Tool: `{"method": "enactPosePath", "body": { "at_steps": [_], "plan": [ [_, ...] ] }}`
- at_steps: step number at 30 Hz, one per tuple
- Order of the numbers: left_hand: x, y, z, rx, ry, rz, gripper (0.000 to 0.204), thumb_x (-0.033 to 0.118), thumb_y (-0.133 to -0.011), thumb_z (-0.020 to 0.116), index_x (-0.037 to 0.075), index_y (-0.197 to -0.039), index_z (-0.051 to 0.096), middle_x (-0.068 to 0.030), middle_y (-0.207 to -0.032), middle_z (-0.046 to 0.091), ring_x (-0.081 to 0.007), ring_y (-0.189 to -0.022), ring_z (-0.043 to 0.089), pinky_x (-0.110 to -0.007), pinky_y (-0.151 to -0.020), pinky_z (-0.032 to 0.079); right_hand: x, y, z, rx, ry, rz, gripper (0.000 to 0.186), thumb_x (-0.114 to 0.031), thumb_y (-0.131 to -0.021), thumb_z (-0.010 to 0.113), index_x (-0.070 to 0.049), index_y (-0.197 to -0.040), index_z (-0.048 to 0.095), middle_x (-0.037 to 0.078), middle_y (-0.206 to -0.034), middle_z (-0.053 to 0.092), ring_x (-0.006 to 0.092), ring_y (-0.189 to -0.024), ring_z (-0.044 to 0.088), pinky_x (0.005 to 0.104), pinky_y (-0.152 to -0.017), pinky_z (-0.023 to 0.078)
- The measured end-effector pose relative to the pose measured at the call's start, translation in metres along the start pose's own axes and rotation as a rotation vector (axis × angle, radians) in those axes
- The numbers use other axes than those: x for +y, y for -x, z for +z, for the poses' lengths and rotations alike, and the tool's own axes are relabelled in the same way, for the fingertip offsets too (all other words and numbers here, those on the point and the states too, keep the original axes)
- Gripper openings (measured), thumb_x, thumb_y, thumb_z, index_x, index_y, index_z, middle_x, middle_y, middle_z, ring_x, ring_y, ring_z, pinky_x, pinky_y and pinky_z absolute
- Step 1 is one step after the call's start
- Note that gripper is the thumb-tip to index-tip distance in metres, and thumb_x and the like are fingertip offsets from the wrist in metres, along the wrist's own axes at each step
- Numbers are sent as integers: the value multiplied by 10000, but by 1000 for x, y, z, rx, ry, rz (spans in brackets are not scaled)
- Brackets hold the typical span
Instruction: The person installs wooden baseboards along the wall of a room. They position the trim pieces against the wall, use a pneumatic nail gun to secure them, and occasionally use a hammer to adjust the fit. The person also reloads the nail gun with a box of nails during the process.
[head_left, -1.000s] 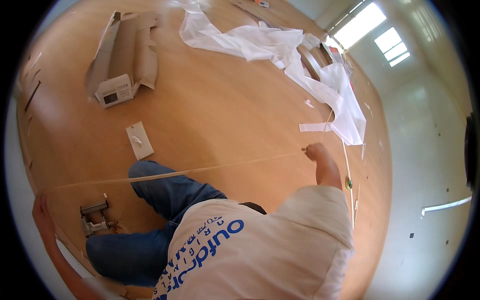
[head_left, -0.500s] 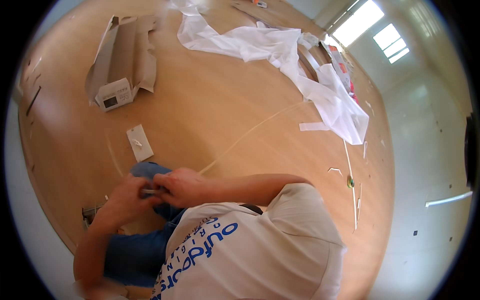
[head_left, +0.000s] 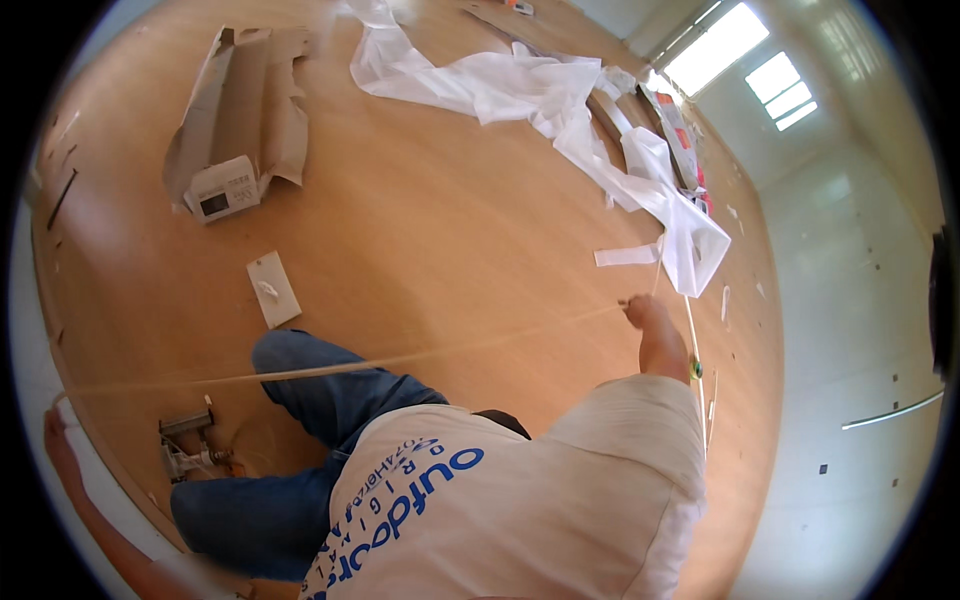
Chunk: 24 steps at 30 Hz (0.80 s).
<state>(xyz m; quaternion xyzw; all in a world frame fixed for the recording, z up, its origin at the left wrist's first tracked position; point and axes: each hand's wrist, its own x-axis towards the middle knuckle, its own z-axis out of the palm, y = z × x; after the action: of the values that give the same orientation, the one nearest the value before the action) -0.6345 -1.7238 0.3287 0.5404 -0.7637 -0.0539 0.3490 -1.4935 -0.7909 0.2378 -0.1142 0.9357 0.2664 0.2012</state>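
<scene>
A long, narrow cream-coloured strip (head_left: 330, 370) is stretched across in front of me, over my bent knee. My right hand (head_left: 645, 311), held out to the right, is closed on the strip near the white sheeting, and a length of it runs on past the fingers. Far out to the left, beside the wall, my left hand (head_left: 60, 432) grips the strip's other stretch; its fingers are small and partly blurred. By my knees on the floor stands a metal tool with an orange part (head_left: 190, 450).
Crumpled white sheeting (head_left: 480, 85) lies across the far floor, with packages (head_left: 675, 140) beside it. An opened cardboard box (head_left: 235, 120) is at the far left. Nearer is a white panel (head_left: 275, 295) carrying a small white piece. A green roll (head_left: 696, 369) sits by a thin white strip at right.
My hands, together over my knee before, have moved wide apart, the left toward the wall and the right outward. The strip is now drawn out between them, and the floor tool is uncovered.
</scene>
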Motion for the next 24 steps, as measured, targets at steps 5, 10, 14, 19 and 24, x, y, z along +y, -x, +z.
{"method": "enactPosePath", "body": {
  "at_steps": [5, 10, 14, 19, 24],
  "plan": [
    [121, 73, 84, -214, 65, 77, 359, 311, -1057, 548, -17, -1177, 632, -114, -998, 649, -205, -916, 592, -350, -842, 466, -47, 64, 201, -622, -419, -453, 467, -346, -1042, 528, 1, -1340, 620, 197, -1125, 719, 278, -906, 720, 423, -834, 596],
    [271, 116, 126, -409, 193, 128, 296, 260, -1021, 606, -29, -1076, 638, -123, -912, 634, -197, -843, 581, -358, -776, 462, -263, 80, 130, -741, -83, -760, 501, -451, -1074, 455, -22, -1228, 662, 189, -967, 713, 301, -839, 692, 456, -739, 574],
    [414, 139, 109, -726, 292, 459, 253, 228, -978, 663, -24, -1003, 647, -134, -925, 635, -224, -860, 601, -375, -773, 480, -332, 82, -80, -84, -227, -735, 460, -408, -1037, 495, -16, -1052, 736, 232, -1050, 727, 427, -1021, 682, 523, -861, 533],
    [510, 191, 118, -933, 402, 1057, 216, 221, -923, 717, 20, -954, 644, -136, -1147, 638, -351, -1036, 627, -425, -862, 521, -314, 122, -175, 132, -282, -808, 352, -358, -1012, 527, -62, -1072, 709, 210, -948, 722, 427, -950, 681, 529, -808, 529],
    [452, 170, 154, -802, 192, 823, 175, 199, -938, 689, 36, -979, 641, -162, -1055, 652, -383, -1035, 626, -470, -850, 506, -291, 82, -67, 91, -553, -615, 354, -363, -1015, 519, -69, -1082, 705, 222, -953, 719, 438, -945, 679, 537, -796, 520]
  ]
}}
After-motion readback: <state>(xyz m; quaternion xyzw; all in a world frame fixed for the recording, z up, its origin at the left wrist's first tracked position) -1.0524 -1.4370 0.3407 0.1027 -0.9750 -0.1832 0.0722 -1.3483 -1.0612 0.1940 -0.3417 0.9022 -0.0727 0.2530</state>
